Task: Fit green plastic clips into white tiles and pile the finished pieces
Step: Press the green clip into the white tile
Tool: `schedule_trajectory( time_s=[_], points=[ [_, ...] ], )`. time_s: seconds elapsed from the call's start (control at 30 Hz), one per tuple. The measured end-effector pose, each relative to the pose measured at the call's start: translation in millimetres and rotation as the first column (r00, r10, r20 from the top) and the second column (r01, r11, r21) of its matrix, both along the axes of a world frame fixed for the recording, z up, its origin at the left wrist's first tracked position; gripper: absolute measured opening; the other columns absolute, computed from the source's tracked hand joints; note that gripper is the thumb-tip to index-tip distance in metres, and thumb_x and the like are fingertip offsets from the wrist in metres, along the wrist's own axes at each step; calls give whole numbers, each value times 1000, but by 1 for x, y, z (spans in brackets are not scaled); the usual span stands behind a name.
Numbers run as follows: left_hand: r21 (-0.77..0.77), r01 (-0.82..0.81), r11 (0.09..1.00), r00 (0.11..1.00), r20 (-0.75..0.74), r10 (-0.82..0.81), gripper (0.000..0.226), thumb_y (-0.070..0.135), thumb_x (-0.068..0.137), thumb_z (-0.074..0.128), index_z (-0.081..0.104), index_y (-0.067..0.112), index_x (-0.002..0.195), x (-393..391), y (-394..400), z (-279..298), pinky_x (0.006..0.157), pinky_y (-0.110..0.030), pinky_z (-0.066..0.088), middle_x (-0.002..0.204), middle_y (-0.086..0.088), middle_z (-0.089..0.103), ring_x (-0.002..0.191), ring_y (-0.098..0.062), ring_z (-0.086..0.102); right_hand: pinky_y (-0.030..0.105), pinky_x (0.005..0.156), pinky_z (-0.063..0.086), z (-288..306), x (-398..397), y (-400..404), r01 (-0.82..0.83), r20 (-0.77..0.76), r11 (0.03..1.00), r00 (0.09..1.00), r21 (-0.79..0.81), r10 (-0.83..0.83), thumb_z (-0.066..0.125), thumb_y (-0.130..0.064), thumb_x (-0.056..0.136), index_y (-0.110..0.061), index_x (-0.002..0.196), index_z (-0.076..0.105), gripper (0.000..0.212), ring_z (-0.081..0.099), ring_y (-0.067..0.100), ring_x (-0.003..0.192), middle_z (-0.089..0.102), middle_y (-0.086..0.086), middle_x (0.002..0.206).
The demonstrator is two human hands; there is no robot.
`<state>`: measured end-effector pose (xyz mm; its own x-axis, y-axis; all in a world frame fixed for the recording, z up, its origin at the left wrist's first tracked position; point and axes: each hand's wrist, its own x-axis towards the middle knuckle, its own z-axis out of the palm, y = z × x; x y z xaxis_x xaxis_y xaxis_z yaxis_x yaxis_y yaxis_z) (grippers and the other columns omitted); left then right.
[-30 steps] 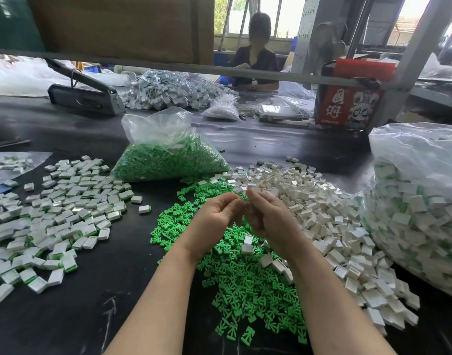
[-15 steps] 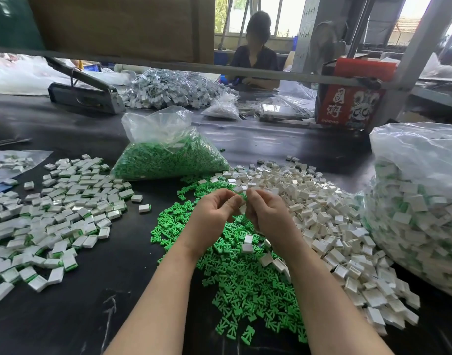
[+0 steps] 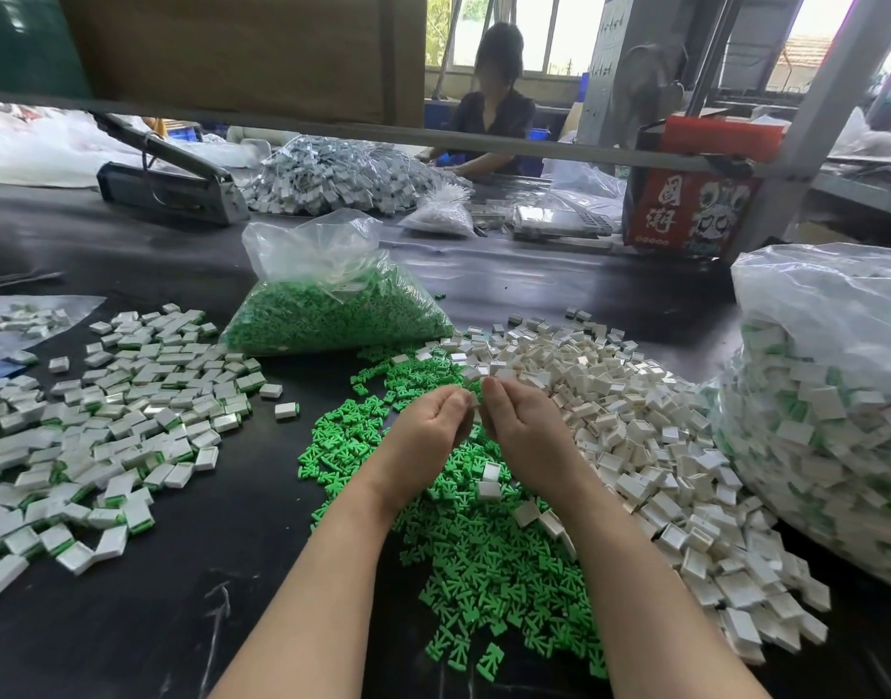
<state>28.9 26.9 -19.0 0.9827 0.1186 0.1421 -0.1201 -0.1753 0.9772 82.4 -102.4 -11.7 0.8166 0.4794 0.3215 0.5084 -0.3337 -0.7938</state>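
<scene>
My left hand (image 3: 435, 426) and my right hand (image 3: 521, 428) are raised together above the loose green clips (image 3: 463, 542), fingers curled toward each other. They pinch a small white tile (image 3: 476, 402) between the fingertips; most of it is hidden, and I cannot tell if a clip is in it. A heap of empty white tiles (image 3: 635, 431) lies just right of my hands. The finished pieces (image 3: 105, 421), white with green edges, are spread over the table on the left.
A clear bag of green clips (image 3: 332, 300) stands behind the loose clips. A big bag of finished pieces (image 3: 826, 411) fills the right side. At the far side of the black table (image 3: 155, 612) sit a heat sealer (image 3: 171, 189), a red box (image 3: 695, 199) and another person (image 3: 493, 113).
Both hands have stayed together over the green clips, lifting slightly away from me. The fingertips have shifted a little on the small piece between them.
</scene>
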Motion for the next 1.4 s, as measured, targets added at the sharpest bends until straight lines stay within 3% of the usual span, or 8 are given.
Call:
schedule_trajectory(
  time_s=[0.27,0.5,0.63,0.77,0.9,1.07,1.23,1.4],
  points=[
    [1,76,997,995,-60,-76,34,24,107,35,54,-2,96,-2,-3,-1,54,-14,35,68,4,44,60,-7,38,38,58,40,-6,0,2,54,18,995,998,-82,-52,38,-30,105,-16,66,50,42,42,11,54,46,-7,57],
    [62,30,998,996,-90,-24,38,22,107,35,56,-10,109,3,-6,-6,88,-50,45,96,-15,58,87,-24,51,31,61,31,-6,-5,6,110,145,945,987,-309,-68,25,-34,106,-26,63,41,46,48,15,64,51,-8,68],
    [173,-16,985,996,-86,31,34,22,107,34,63,9,95,8,-10,-9,87,-36,51,96,-9,68,92,-23,63,31,64,33,-8,-6,8,148,159,931,982,-334,-99,22,-33,106,-25,65,42,46,50,19,70,59,3,77],
    [193,-24,981,996,-78,40,34,21,107,34,63,9,97,11,-12,-10,88,-31,50,98,-9,68,94,-20,64,35,67,41,-12,-5,9,180,159,928,978,-327,-134,21,-33,106,-21,68,49,48,53,22,72,65,10,82],
    [243,-42,969,997,-59,58,33,23,107,33,59,19,87,10,-13,-11,76,-19,47,89,0,65,84,-12,60,33,65,36,-16,-1,8,194,152,922,977,-335,-150,21,-33,105,-21,67,49,48,53,24,73,64,9,81],
    [230,-44,972,997,-54,58,33,27,107,32,60,21,91,9,-16,-12,79,-18,49,94,1,67,91,-13,63,33,63,36,-16,0,7,188,140,932,979,-310,-151,22,-35,104,-27,57,40,52,54,24,70,54,1,70],
    [196,-14,980,998,-49,24,39,29,108,30,65,12,108,9,-18,-11,90,-25,52,103,-1,70,99,-10,66,37,69,48,-15,-2,6,150,91,942,988,-301,-128,7,-63,96,-29,56,44,64,57,21,70,52,-7,64],
    [219,-10,976,998,-63,24,38,29,108,30,63,10,109,10,-19,-11,94,-32,51,103,-3,70,99,-12,65,39,74,51,-15,0,4,169,94,933,985,-317,-146,15,-52,102,-28,58,46,58,60,22,74,59,-3,71]
  ],
)
